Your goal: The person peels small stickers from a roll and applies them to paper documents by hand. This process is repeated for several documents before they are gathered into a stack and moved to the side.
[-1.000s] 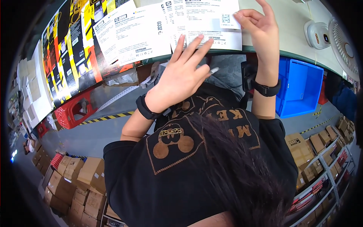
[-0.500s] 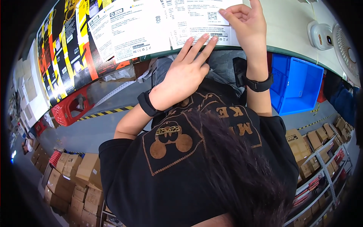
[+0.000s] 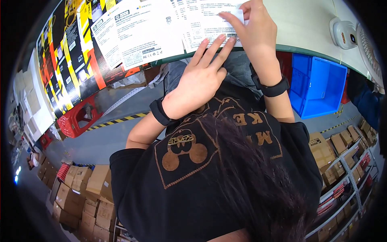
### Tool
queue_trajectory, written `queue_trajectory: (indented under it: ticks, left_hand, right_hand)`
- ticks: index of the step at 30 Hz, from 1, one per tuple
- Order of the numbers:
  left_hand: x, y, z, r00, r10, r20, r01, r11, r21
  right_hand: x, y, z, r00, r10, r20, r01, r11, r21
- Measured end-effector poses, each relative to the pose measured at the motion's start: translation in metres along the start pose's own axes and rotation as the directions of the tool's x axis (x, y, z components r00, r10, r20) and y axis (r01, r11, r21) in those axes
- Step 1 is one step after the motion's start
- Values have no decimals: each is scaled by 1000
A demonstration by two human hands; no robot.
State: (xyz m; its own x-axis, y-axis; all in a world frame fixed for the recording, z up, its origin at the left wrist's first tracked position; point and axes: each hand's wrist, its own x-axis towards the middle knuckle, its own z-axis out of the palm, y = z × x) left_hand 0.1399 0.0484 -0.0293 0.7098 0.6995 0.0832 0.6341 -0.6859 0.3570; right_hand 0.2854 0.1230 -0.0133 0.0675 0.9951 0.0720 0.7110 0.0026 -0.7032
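Observation:
White printed sheets [image 3: 147, 32] lie overlapping along the near edge of the table. My left hand [image 3: 199, 82] rests with its fingers stretched out and spread, fingertips on the lower edge of the right-hand printed sheet [image 3: 201, 24]. My right hand [image 3: 260, 36] is bent over the right side of that sheet. Between its thumb and curled fingers is a small raised white paper edge [image 3: 238, 17]; whether this is the sheet's own corner or a separate slip I cannot tell. Part of the print there is hidden by my right hand. Each wrist wears a black band.
Black, yellow and orange printed sheets [image 3: 72, 52] cover the table's left end. A white device [image 3: 342, 33] and a fan [image 3: 369, 52] stand at the right. Below the table are a blue crate [image 3: 322, 86] and a red stool [image 3: 80, 119]. Cardboard boxes [image 3: 80, 201] fill shelves behind.
My right hand has moved left and nearer over the sheet, its thumb now covering where the square code showed. The left hand stays at the sheet's lower edge.

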Motion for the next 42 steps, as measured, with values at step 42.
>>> queue_trajectory:
  ticks: [42]
  left_hand:
    - [-15, -17, 0, 981, -38, -190, 14, 992, -125]
  right_hand:
    - [4, 42, -18, 995, 62, 72, -94, 762, 641]
